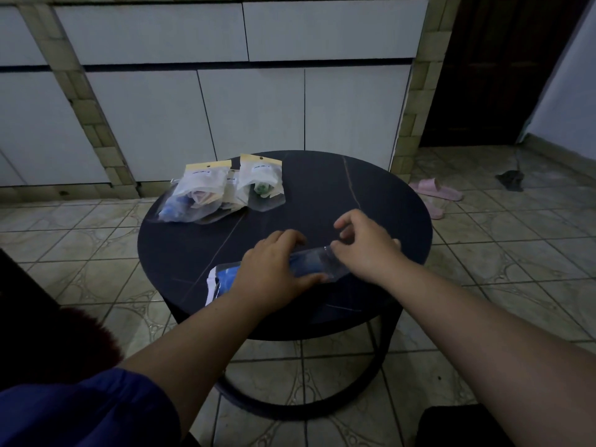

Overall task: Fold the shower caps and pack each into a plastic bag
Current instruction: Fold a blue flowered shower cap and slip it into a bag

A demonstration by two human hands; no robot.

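left hand [274, 269] covers middle of clear bag [325, 264], blue cap [227, 277] inside mostly hidden; print on far packets [206, 188] too small to read

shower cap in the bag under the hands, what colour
Blue shower cap inside the clear bag; head view.
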